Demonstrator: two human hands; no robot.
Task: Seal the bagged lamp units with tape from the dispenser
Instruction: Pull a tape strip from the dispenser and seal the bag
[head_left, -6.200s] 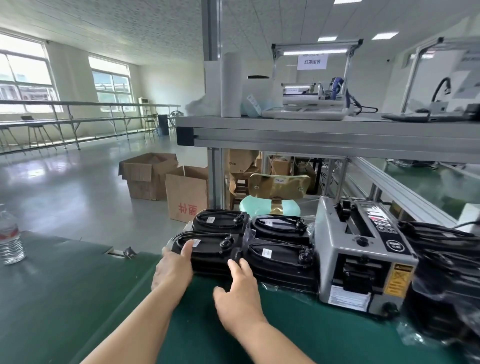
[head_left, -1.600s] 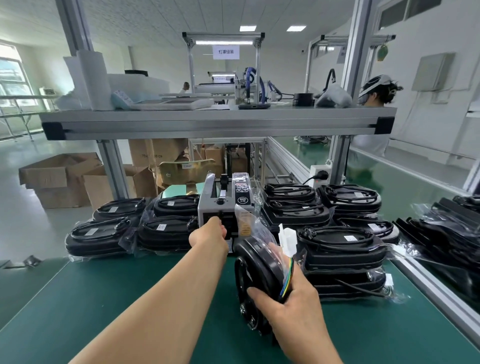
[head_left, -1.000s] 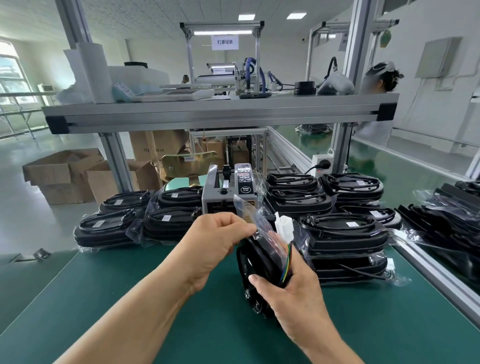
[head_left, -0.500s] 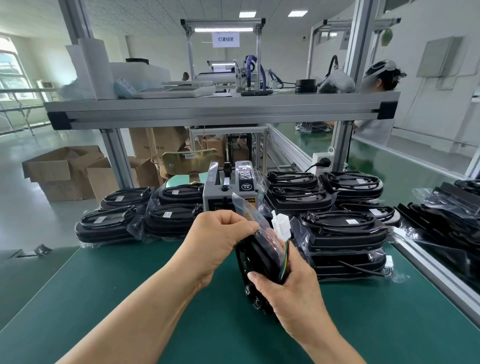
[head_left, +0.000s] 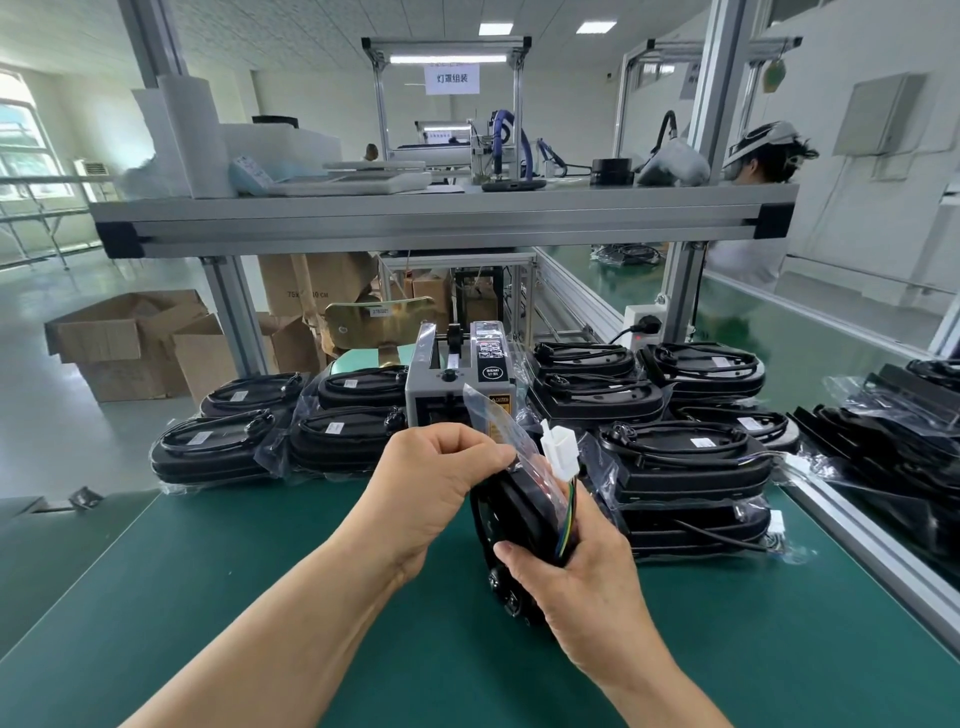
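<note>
You stand at a long table with a dark green mat (head_left: 208, 597) on top. A silver metal shelf (head_left: 441, 218) runs across above its far side. The room behind it is big and bright, with white walls and lights in the ceiling. Brown cardboard boxes (head_left: 130, 343) sit on the floor at the far left. Another person in a white headset (head_left: 769, 156) is at the far right.

The grey boxy tape dispenser (head_left: 457, 384) sits in the middle at the far side of the mat. Black bagged lamps on the left (head_left: 332, 431) lie just beside it. Taller piles of bagged lamps on the right (head_left: 685, 462) sit on its other side.

Near you, just in front of the tape dispenser, one black lamp unit (head_left: 514, 525) in a clear plastic bag (head_left: 493, 421) stands up on its edge on the mat. A white plug (head_left: 558, 449) with coloured wires sticks up from its top.

Your left hand (head_left: 431, 483) has its fingers curled tight together, and they pinch the top of the bag against the lamp. You cannot tell if a bit of tape is under those fingers.

Your right hand (head_left: 576, 571) wraps round the lamp's right side. The thumb lies across the near edge, and the hand grips the lamp firmly and holds it up.
</note>
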